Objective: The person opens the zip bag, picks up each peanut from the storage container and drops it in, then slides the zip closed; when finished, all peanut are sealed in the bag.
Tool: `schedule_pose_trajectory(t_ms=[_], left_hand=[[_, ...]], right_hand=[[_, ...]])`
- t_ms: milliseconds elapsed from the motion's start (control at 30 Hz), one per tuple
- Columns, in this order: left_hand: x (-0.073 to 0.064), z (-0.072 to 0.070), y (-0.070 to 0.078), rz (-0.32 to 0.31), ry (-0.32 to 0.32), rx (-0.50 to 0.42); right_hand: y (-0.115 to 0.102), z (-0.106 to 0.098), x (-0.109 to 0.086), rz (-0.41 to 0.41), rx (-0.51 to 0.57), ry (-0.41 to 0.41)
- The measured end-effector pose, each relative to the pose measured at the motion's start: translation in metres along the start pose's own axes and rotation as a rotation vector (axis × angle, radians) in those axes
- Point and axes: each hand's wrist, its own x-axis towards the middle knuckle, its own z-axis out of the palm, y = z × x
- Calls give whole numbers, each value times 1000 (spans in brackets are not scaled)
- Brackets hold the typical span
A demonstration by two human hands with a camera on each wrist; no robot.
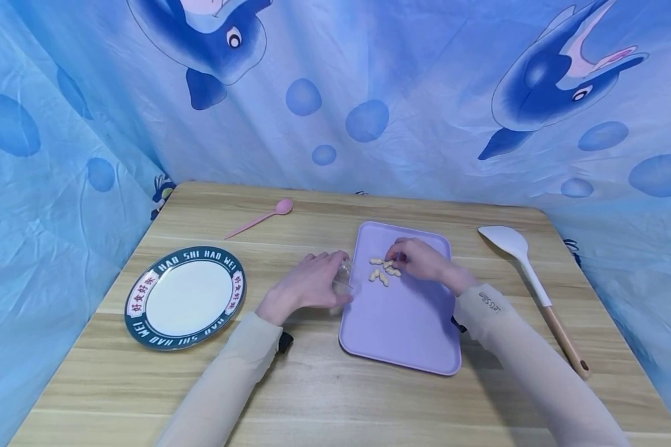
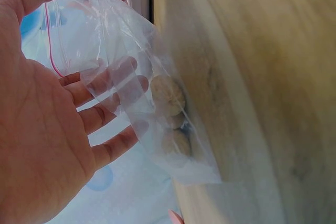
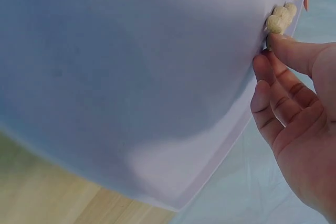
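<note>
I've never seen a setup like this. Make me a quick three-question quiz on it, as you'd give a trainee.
1. What does the left hand hold?
A) the pink spoon
B) a clear bag
C) the white ladle

2. True or false: the plate lies on the tray.

3. Fill in: on the tray, the right hand touches the pale ____.

Key:
1. B
2. False; the plate lies on the table, left of the tray.
3. peanuts
</note>
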Motion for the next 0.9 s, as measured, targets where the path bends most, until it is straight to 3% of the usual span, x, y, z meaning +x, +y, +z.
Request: schedule_pose_trajectory(t_ms=[700,900], left_hand=[[1,2,-1,2,-5,-16],[0,2,-1,3,-6,-14]], right_hand=[[-1,-3,-3,19,1,-3],[-6,-10,-4,-12,-5,26]])
